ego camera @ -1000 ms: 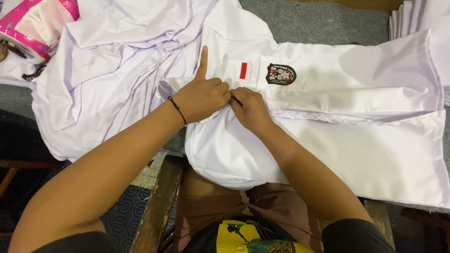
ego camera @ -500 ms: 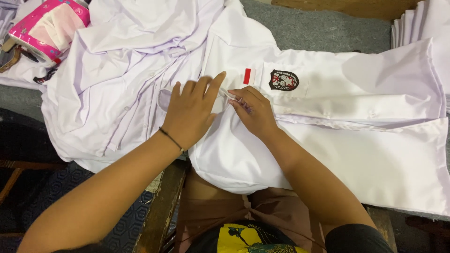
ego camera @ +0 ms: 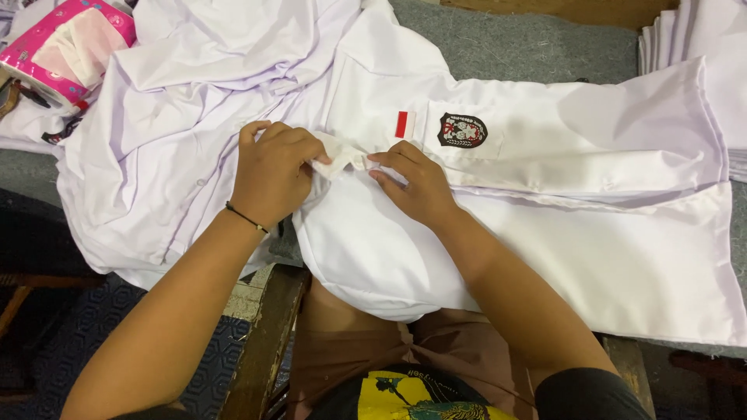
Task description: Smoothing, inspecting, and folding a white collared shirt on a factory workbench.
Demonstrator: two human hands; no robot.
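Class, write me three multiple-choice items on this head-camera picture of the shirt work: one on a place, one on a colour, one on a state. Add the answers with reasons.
1. Where does the pink box lie?
A. top left, on the white cloth
B. beside the badge
C. on the person's lap

2. What colour is the small rectangular patch beside the dark badge?
A. blue
B. red
C. green

3. What is the left hand doing?
A. resting flat and open on the table
B. hanging off the table
C. pinching a white fabric edge with curled fingers

Answers:
1 A, the box sits at the upper left corner.
2 B, the patch is red.
3 C, the fabric edge runs from the left hand to the right hand.
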